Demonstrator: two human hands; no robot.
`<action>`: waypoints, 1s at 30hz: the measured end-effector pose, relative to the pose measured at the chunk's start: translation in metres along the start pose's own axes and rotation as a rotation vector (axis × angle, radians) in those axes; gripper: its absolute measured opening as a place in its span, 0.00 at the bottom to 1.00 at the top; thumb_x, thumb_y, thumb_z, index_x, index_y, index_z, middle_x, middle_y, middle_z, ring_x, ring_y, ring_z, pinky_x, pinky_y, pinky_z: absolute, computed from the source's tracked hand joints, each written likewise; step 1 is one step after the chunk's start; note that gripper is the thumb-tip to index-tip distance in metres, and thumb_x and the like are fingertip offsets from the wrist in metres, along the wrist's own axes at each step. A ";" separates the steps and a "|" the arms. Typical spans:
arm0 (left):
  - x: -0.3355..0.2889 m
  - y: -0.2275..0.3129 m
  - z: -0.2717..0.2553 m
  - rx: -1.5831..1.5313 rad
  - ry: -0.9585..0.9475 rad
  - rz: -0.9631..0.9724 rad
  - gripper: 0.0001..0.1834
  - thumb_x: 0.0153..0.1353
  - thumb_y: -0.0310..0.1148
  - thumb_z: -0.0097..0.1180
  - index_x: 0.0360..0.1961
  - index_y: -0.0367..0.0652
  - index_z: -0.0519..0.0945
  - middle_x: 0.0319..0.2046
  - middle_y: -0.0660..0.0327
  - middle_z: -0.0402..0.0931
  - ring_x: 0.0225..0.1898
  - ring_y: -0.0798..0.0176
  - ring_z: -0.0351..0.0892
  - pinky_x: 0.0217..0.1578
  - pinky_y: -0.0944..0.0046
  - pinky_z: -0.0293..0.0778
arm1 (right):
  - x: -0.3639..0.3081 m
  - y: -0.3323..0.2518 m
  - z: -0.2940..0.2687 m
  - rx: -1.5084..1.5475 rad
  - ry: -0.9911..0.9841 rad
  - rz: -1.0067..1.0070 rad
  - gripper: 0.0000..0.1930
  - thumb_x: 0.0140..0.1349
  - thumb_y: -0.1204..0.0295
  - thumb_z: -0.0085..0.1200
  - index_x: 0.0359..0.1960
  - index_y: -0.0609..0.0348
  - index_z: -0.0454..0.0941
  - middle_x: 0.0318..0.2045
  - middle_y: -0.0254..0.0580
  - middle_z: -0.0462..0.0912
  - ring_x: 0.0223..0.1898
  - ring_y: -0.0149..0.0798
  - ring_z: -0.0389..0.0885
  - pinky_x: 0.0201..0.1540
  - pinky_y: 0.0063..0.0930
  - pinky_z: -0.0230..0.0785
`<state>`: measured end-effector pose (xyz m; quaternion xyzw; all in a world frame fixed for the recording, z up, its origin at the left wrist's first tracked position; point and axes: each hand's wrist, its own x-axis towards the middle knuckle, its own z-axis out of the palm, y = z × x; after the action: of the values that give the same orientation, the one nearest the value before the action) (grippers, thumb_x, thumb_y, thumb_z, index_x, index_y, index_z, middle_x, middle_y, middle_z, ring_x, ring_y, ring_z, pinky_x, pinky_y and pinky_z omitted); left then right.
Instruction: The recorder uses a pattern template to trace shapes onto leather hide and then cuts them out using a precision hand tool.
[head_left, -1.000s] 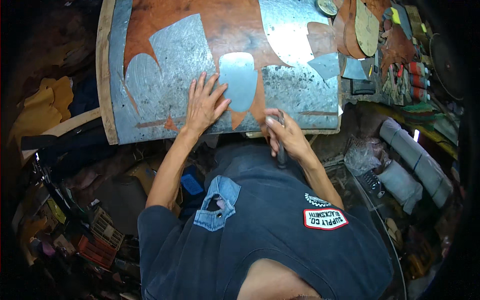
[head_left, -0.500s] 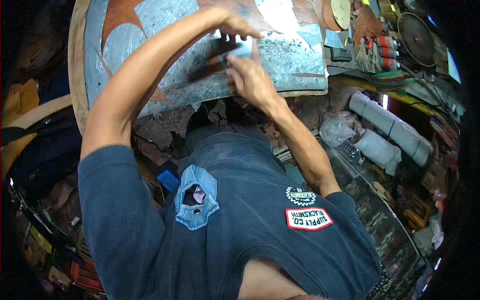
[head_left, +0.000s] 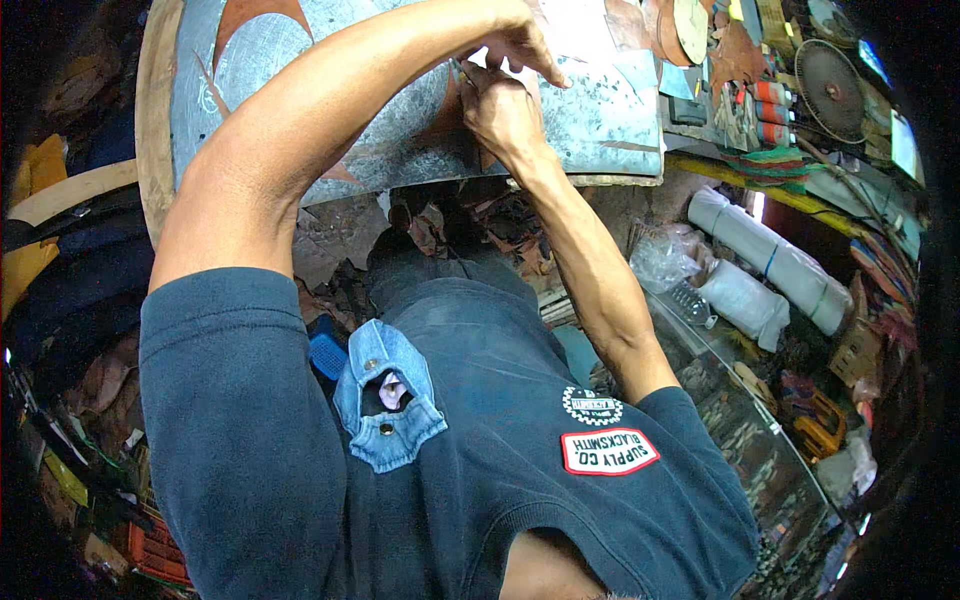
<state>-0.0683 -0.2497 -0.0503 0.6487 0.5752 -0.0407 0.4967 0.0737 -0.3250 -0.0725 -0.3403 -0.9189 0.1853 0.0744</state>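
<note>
My left hand [head_left: 517, 38] reaches over the far part of a grey, scuffed worktop [head_left: 385, 130], its fingers spread and pointing down onto a pale sheet beneath it. Just below it, my right hand [head_left: 503, 115] is closed, with a small dark tip showing by its thumb; what it grips is mostly hidden. Beside the right hand lies a brown leather piece [head_left: 445, 122] with a curved edge. Another curved brown leather scrap [head_left: 262, 18] rests at the far left of the worktop.
At the upper right are a round fan grille [head_left: 830, 90], several red containers [head_left: 772, 112] and a brown leather offcut [head_left: 735, 55]. White wrapped rolls [head_left: 770, 255] lie at the right. Scraps [head_left: 325, 235] cover the ground below the worktop's near edge.
My left hand has moved slightly right and farther away. My right hand has shifted a little farther away too, and the dark blurred thing near it no longer shows.
</note>
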 end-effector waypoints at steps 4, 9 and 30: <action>-0.001 0.000 0.001 0.034 -0.003 0.019 0.51 0.55 0.76 0.38 0.63 0.41 0.69 0.63 0.48 0.66 0.63 0.47 0.66 0.62 0.51 0.62 | -0.001 -0.005 0.002 -0.013 0.005 0.034 0.17 0.60 0.69 0.51 0.51 0.52 0.80 0.32 0.58 0.83 0.34 0.55 0.83 0.41 0.43 0.75; -0.017 0.004 0.017 0.083 -0.023 0.054 0.49 0.57 0.74 0.38 0.64 0.42 0.69 0.64 0.49 0.65 0.64 0.47 0.64 0.63 0.51 0.61 | -0.003 -0.013 -0.005 -0.013 -0.070 0.128 0.17 0.60 0.68 0.51 0.51 0.50 0.80 0.33 0.58 0.83 0.35 0.55 0.83 0.42 0.42 0.75; -0.057 0.022 0.023 0.035 -0.078 -0.017 0.41 0.63 0.65 0.40 0.65 0.43 0.68 0.66 0.48 0.61 0.67 0.45 0.58 0.66 0.50 0.54 | -0.060 0.016 -0.034 0.263 -0.130 0.005 0.10 0.56 0.74 0.53 0.36 0.67 0.80 0.41 0.65 0.79 0.43 0.62 0.79 0.48 0.47 0.73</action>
<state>-0.0583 -0.3025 -0.0128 0.6502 0.5602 -0.0801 0.5069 0.1371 -0.3433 -0.0483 -0.3171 -0.8887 0.3260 0.0582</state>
